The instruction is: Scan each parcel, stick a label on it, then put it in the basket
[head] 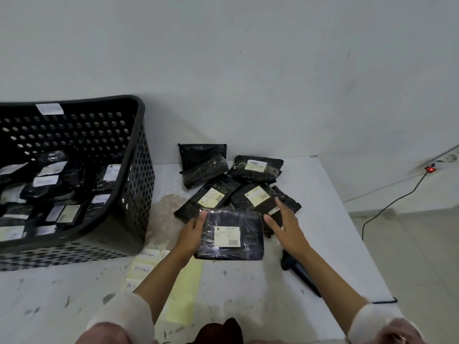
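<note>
Parcel (229,235) in left hand (191,234)

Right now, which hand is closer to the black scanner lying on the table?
Right. The right hand hovers just beyond the scanner, its forearm passing over it; the left hand holds the parcel further left.

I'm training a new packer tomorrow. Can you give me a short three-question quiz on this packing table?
1. True or false: the left hand grips the parcel marked B.
2. Where does the scanner lie? A) in the basket B) on the table under the right forearm C) in the right hand
3. Which word is handwritten on the labels near the basket?

Key: 1 true; 2 B; 3 RETURN.
</note>
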